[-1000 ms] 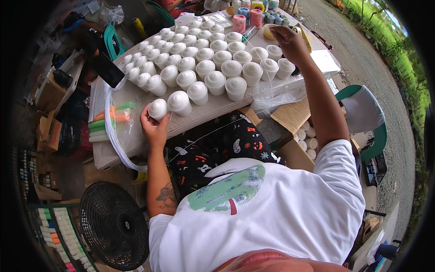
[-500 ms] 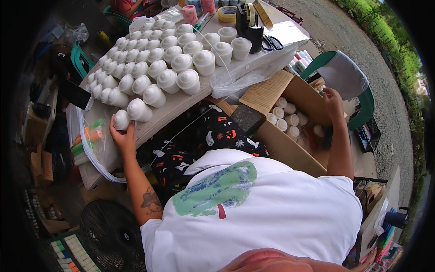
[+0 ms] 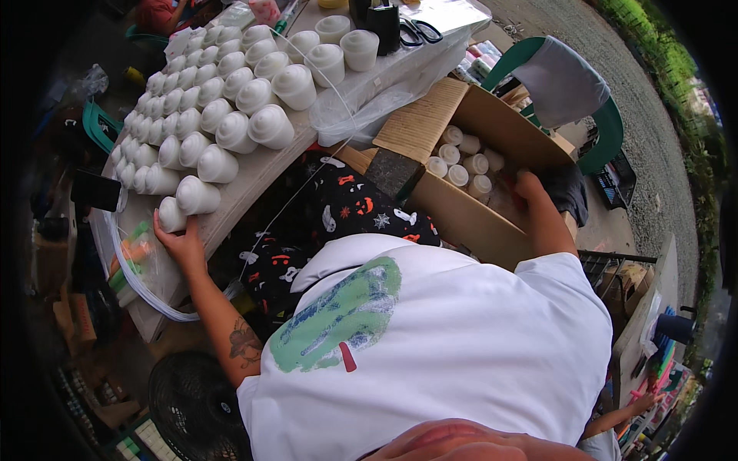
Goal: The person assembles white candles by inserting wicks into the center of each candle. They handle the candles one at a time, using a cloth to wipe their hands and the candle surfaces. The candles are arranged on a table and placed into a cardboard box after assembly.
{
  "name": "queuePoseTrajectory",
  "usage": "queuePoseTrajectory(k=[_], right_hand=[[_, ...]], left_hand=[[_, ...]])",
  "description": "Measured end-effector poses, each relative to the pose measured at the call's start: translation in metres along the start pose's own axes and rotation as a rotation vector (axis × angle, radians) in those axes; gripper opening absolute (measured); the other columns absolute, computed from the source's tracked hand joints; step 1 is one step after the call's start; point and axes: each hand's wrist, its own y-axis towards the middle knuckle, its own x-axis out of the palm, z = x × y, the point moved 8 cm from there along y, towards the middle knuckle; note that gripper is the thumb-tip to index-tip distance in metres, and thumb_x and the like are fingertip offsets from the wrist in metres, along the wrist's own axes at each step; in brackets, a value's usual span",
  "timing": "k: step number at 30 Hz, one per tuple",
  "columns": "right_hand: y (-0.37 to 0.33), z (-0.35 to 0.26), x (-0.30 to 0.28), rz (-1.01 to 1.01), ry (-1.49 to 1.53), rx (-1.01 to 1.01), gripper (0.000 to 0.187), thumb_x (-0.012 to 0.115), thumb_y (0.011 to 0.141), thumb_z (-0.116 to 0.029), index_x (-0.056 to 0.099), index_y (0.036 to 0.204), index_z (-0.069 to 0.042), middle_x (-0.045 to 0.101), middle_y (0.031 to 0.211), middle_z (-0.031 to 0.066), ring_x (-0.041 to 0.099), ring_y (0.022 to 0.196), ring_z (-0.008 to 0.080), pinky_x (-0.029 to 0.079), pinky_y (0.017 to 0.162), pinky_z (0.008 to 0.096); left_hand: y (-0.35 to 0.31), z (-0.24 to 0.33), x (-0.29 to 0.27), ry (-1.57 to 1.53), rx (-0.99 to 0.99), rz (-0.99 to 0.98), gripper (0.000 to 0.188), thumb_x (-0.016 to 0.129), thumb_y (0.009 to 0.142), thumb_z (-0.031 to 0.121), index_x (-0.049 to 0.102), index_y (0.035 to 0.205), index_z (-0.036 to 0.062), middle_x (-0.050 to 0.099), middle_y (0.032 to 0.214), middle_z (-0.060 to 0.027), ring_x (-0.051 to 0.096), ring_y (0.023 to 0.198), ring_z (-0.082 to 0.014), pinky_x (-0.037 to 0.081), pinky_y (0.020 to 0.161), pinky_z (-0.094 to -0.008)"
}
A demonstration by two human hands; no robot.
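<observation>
Rows of white cup-shaped pieces with swirled, domed tops (image 3: 270, 125) fill much of the table. At the table's near left edge, my left hand (image 3: 183, 244) has its fingers curled round one white swirl-topped cup (image 3: 171, 214), which stands beside another. To the right, my right hand (image 3: 529, 187) reaches down into an open cardboard box (image 3: 473, 223); its fingertips are hidden, and whether it holds anything does not show. Several more white cups (image 3: 457, 175) lie inside the box, left of that hand.
Scissors (image 3: 420, 31) and a black tape dispenser (image 3: 377, 19) lie at the far table end. A coil of white cord (image 3: 146, 296) hangs over the left edge. A green chair (image 3: 603, 138) with a grey cloth stands beyond the box. A black fan (image 3: 196, 403) stands lower left.
My right hand has moved down and left from above the box's right side into the box. My left hand remains at the same cup. The whole view has shifted.
</observation>
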Motion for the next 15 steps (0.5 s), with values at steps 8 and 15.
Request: queuePoseTrajectory(k=[8,15], right_hand=[[0.012,0.022,0.039,-0.032,0.019,0.207,0.029,0.064,0.076,-0.019,0.071,0.099,-0.002,0.067,0.105,0.0221,0.064,0.1,0.0353,0.051,0.087,0.0412],[0.029,0.02,0.071,-0.013,0.003,0.157,0.025,0.071,0.073,-0.02,0.073,0.091,-0.003,0.069,0.103,0.0187,0.067,0.097,0.0322,0.052,0.085,0.0416]], left_hand=[[-0.002,0.0,-0.003,0.013,-0.002,0.018,0.076,0.08,0.077,0.008,0.035,0.139,0.0052,0.043,0.137,-0.0165,0.048,0.122,-0.028,0.039,0.104,-0.0389],[0.001,-0.008,-0.006,0.033,0.013,0.009,0.077,0.08,0.076,0.011,0.034,0.138,0.0053,0.043,0.137,-0.0168,0.048,0.122,-0.0278,0.038,0.104,-0.0387]])
